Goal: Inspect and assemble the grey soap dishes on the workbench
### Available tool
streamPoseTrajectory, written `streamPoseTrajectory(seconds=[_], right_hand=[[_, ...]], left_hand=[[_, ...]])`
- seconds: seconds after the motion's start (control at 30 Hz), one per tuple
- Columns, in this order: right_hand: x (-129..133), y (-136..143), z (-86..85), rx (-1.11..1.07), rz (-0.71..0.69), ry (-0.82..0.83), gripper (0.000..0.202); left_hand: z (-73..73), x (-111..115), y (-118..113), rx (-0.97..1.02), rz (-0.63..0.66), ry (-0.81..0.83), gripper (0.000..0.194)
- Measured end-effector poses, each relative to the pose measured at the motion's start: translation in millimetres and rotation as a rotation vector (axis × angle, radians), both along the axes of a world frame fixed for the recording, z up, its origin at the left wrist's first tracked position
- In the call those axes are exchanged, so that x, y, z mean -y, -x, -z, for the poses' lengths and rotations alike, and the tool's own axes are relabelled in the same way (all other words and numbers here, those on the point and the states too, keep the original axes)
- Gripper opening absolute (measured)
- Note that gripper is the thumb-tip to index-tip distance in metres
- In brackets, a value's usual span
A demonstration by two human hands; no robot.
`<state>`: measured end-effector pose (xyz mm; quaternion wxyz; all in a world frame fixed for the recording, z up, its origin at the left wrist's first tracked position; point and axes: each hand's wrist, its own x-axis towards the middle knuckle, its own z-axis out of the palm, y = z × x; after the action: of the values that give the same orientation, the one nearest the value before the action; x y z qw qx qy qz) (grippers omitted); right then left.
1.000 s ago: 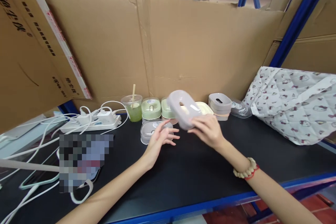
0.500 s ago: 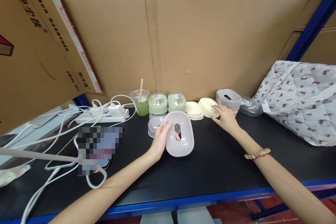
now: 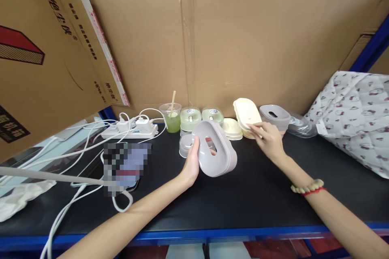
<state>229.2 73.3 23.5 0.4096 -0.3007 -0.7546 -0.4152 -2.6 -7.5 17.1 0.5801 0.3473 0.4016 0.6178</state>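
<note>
From the head camera, both bare forearms reach forward over a black table (image 3: 258, 202). The left hand (image 3: 191, 166) holds a pale grey, rounded plastic container (image 3: 217, 165) above the middle of the table. Its fingers are clamped on the container's left side, the thumb on the near face and other fingers behind. The container is tilted, with an oval slot through its flat face; skin shows through the slot.

The right hand (image 3: 270, 139), palm down and wrist bent inward, pinches the lower edge of a cream, shallow rounded tray (image 3: 247, 110) between thumb and fingers. That tray tips up toward the camera. A red and beige bracelet (image 3: 308, 187) circles the right wrist.

Along the back, from left to right, stand a clear plastic cup (image 3: 174, 123) holding green liquid and a straw, then two pale green boxes with clear lids (image 3: 201, 118), side by side. In front of them is a low clear-lidded box (image 3: 184, 145), partly hidden. Next come low cream trays (image 3: 232, 128), a grey slotted container (image 3: 275, 118) and clear plastic lids (image 3: 300, 126) beside a white quilted patterned bag (image 3: 358, 117).
</note>
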Motion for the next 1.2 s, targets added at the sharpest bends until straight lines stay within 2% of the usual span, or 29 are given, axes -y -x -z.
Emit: streamPoseTrajectory(seconds=[0.1, 0.2, 0.33, 0.53, 0.7, 0.77, 0.83, 0.93, 1.03, 1.1, 1.2], right_hand=[[23, 34, -1.3, 0.105, -0.224, 0.034, 0.019], [38, 56, 1.4, 0.182, -0.345, 0.091, 0.027], [44, 59, 4.7, 0.165, -0.392, 0.122, 0.022], [52, 62, 6.7, 0.156, -0.501, 0.114, 0.019], [56, 67, 8.6, -0.029, -0.595, 0.262, 0.009], [55, 67, 11.4, -0.167, -0.596, 0.405, 0.014], [55, 67, 14.0, -0.335, -0.608, 0.635, 0.031], [58, 69, 14.1, -0.615, -0.686, 1.125, 0.071], [64, 74, 10.0, -0.725, -0.707, 1.573, 0.106], [67, 78, 7.7, -0.754, -0.670, 1.719, 0.118], [67, 81, 7.1, -0.829, -0.646, 1.770, 0.120]], left_hand=[[-3.6, 2, -2, 0.017, -0.051, 0.093, 0.050], [-6.6, 3, -1, 0.043, -0.117, 0.141, 0.045], [-8.4, 2, 0, 0.096, -0.169, 0.070, 0.039], [-12.1, 5, 1, 0.088, -0.061, 0.030, 0.045], [-11.3, 2, 4, 0.015, -0.126, -0.008, 0.042], [-10.6, 1, 4, -0.009, -0.146, -0.005, 0.041], [-10.2, 2, 3, -0.042, -0.159, 0.004, 0.042], [-9.5, 4, 1, -0.112, -0.139, -0.040, 0.046], [-7.1, 5, 0, -0.210, -0.121, -0.121, 0.051], [-4.5, 5, 0, -0.280, -0.132, -0.149, 0.051], [-1.5, 5, 1, -0.355, -0.142, -0.168, 0.047]])
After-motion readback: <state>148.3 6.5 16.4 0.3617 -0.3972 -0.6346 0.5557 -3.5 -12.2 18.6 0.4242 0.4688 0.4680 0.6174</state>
